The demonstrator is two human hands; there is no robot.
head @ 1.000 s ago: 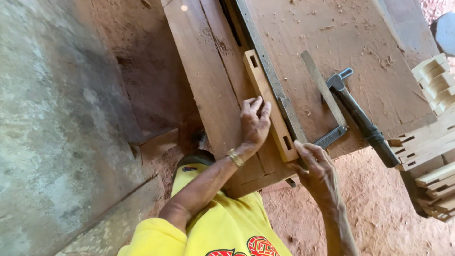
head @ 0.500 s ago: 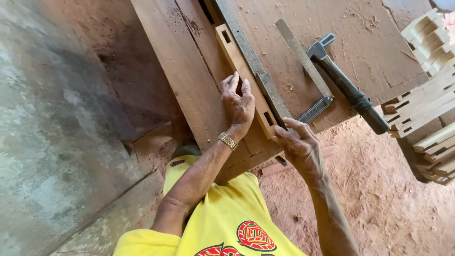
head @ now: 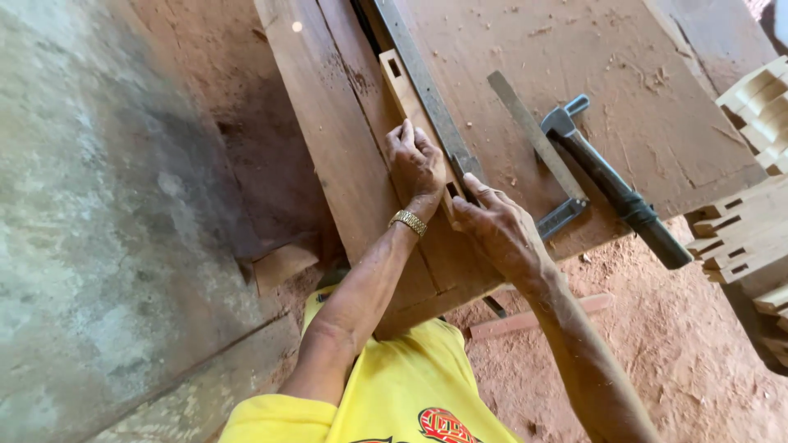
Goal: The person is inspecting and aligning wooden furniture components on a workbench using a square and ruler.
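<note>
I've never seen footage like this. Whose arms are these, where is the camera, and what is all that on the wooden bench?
There is no machine here: a person in a yellow shirt wears a camera on the head, so you look down along their own arms. The left hand, with a gold wristwatch, presses flat on a pale wooden strip with rectangular slots lying on the workbench. The right hand rests beside it, fingers at a long metal bar alongside the strip. Further right lie a carpenter's square and a claw hammer. Notched wooden pieces are stacked at the edge, above reddish dirt ground.
</note>
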